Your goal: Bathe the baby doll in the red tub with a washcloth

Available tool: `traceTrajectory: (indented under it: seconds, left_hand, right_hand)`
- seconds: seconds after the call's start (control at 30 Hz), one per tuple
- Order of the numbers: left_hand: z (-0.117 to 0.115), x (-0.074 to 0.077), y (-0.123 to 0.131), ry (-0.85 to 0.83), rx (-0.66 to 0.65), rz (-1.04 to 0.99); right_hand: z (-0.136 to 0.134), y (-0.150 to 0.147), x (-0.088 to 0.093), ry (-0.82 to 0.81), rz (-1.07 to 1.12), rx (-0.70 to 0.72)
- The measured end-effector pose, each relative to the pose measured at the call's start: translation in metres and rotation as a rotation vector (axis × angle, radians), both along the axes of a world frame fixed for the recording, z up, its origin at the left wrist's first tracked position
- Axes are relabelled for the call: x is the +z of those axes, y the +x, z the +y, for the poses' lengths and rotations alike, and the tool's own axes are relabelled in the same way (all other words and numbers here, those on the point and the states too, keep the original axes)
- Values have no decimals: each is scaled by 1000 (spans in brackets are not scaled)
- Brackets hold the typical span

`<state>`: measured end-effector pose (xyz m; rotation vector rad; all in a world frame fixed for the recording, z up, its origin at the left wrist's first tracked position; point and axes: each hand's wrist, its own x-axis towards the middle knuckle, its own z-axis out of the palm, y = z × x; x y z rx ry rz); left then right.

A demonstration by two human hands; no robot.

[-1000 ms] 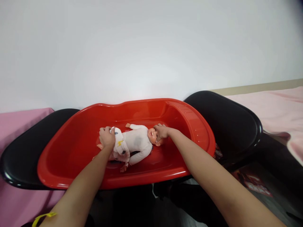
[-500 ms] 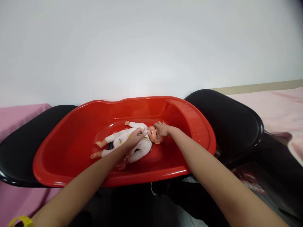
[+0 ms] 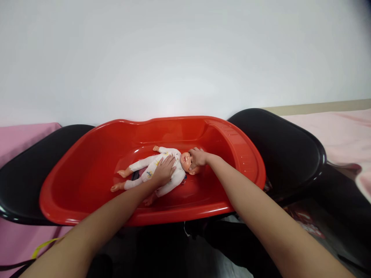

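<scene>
A baby doll (image 3: 171, 181) in a white outfit with a small coloured print lies on its back in a red baby bathtub (image 3: 78, 193). Its head is to the right and its bare feet are to the left. My left hand (image 3: 164, 170) rests flat on the doll's chest, fingers stretched out and slightly apart. My right hand (image 3: 198, 157) is wrapped round the top of the doll's head, thumb on the near side and fingers on the far side. Part of the doll's head is hidden under that hand.
Black smooth seat-like surfaces stand at the tub's left (image 3: 26, 185) and right (image 3: 278, 150). Pink cloth (image 3: 26, 143) lies at far left, pale pink cloth (image 3: 342, 131) at far right. A white wall (image 3: 185, 58) rises behind the tub. Something yellow (image 3: 43, 247) is by my left forearm.
My left hand has gone from bent, pinched fingers at the doll's collar to lying flat on its chest, a little lower. My right hand stays on the head.
</scene>
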<state>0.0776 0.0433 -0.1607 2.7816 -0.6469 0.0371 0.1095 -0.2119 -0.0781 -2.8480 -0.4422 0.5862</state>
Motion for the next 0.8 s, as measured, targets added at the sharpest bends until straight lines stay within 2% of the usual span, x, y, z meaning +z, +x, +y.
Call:
traceTrajectory:
  seconds: [0.07, 0.17, 0.4, 0.5, 0.63, 0.8]
  left_hand:
    - [7, -4, 6, 27, 7, -45]
    - [22, -7, 14, 48, 129, -90]
    - [45, -1, 20, -6, 330, -23]
    - [56, 1, 25, -26, 375, -10]
    - [83, 4, 30, -28, 458, 30]
    - [124, 8, 27, 11, 648, 92]
  right_hand:
    - [0, 0, 0, 3, 7, -14]
    - [-1, 1, -1, 12, 7, -13]
    - [0, -2, 1, 47, -20, 1]
    - [0, -3, 3, 34, -6, 15]
    - [-1, -5, 5, 31, 11, 40]
    - [0, -13, 11, 29, -3, 23]
